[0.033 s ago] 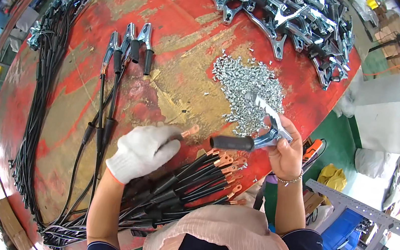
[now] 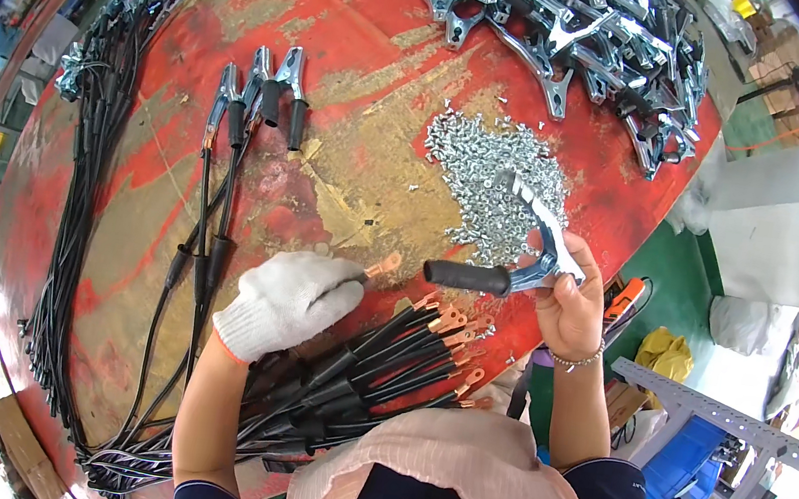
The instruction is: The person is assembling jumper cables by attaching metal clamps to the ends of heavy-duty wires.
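Note:
My left hand (image 2: 283, 303), in a white knit glove, is closed on a cable with a copper ring lug (image 2: 384, 266) sticking out past the fingertips. Most of that cable is hidden by the glove. My bare right hand (image 2: 575, 298) grips a metal spring clamp (image 2: 543, 248) with a black sleeve (image 2: 467, 277) on one handle, which points toward the lug. Clamp and lug are apart. Below the hands lies a bundle of black cables (image 2: 341, 383) with copper lugs (image 2: 450, 322) at their ends. Small silvery screws and nuts (image 2: 495, 176) are heaped behind the clamp.
A large pile of metal clamps (image 2: 570, 30) covers the far right of the worn red table (image 2: 342, 70). At left, several clamps (image 2: 261, 90) sit by upright cables, beside a long bundle of black cables (image 2: 72, 206). A perforated metal frame (image 2: 702, 406) stands at right.
The clamp in my right hand has turned slightly, its jaw end tilting up. My left hand has shifted a little to the right with the lug.

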Demonstrator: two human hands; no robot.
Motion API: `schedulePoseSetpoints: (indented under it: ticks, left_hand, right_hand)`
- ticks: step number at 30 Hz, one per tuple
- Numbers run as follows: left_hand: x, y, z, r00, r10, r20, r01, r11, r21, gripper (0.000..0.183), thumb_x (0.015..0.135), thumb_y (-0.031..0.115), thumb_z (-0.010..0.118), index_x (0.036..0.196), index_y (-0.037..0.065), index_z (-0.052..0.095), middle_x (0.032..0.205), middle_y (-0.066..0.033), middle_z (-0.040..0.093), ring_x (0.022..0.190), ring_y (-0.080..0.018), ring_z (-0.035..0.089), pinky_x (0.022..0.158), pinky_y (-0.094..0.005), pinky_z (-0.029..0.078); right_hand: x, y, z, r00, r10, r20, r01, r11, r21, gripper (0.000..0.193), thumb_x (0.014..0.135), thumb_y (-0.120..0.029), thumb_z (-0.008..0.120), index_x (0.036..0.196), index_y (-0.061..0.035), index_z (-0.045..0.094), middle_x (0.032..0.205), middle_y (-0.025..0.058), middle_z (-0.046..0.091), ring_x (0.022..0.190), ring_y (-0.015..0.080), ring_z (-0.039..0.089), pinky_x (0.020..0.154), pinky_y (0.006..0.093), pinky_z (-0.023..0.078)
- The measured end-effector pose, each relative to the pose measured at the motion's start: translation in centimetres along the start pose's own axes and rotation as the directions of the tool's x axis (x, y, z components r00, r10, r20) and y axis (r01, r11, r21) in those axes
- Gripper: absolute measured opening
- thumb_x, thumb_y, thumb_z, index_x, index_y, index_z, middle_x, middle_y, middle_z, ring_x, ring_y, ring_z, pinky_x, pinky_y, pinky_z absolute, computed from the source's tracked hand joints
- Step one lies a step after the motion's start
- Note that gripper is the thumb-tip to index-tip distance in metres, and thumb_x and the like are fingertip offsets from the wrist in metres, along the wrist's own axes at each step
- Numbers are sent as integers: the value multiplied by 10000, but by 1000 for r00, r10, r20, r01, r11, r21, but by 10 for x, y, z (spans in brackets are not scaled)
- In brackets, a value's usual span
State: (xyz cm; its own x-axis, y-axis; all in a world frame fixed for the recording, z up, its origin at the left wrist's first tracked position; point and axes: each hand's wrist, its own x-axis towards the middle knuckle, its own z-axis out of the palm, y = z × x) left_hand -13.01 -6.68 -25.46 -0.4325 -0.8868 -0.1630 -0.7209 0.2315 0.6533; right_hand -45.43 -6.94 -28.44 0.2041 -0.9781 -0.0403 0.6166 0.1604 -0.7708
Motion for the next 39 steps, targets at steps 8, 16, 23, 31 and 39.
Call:
schedulePoseSetpoints:
  ticks: [8, 16, 23, 31, 39]
  left_hand:
    - [2, 15, -10, 955, -295, 5, 258, 827, -499, 236, 878, 157, 594, 1004, -27, 670, 855, -104, 668, 822, -160, 625, 774, -294, 480]
    - [21, 1, -5, 964, -251, 87, 241, 690, -683, 282, 909, 118, 604, 1130, -58, 607, 960, -58, 663, 893, -129, 609, 821, -277, 486]
    - [1, 46, 36, 990, -134, 33, 136, 987, -82, 265, 887, 287, 618, 1059, 89, 657, 943, -132, 684, 876, -324, 668, 799, -394, 533]
    - [-24, 13, -29, 918, -237, -319, 283, 953, 106, 250, 871, 252, 645, 1070, 101, 661, 989, -121, 690, 881, -308, 657, 752, -409, 529]
    - [1, 39, 5, 979, 56, -196, 32, 907, 420, 182, 850, 301, 652, 919, 133, 662, 856, -77, 675, 816, -268, 661, 713, -388, 518]
  right_hand:
    - [-4, 2, -9, 998, -27, -50, 28, 1000, 11, 584, 759, -114, 825, 1253, -13, 531, 1327, 196, 548, 983, 240, 663, 847, 384, 562]
    - [-5, 9, -21, 997, -6, -81, 11, 998, 68, 728, 813, -357, 788, 1334, -7, 421, 1161, 160, 633, 781, 135, 626, 657, 227, 534]
    - [-12, 10, -28, 992, -29, -124, 53, 978, 199, 563, 916, -115, 663, 1379, 6, 367, 1150, 152, 632, 1019, 245, 674, 859, 317, 597]
    - [-12, 10, -34, 996, -43, -83, 58, 978, 201, 533, 955, -132, 602, 1403, 15, 352, 1126, 167, 646, 1004, 255, 677, 846, 317, 585]
    - [1, 13, -23, 993, 15, -120, 21, 955, 297, 545, 956, -444, 574, 1368, -106, 456, 1090, 66, 578, 974, 199, 531, 845, 339, 472]
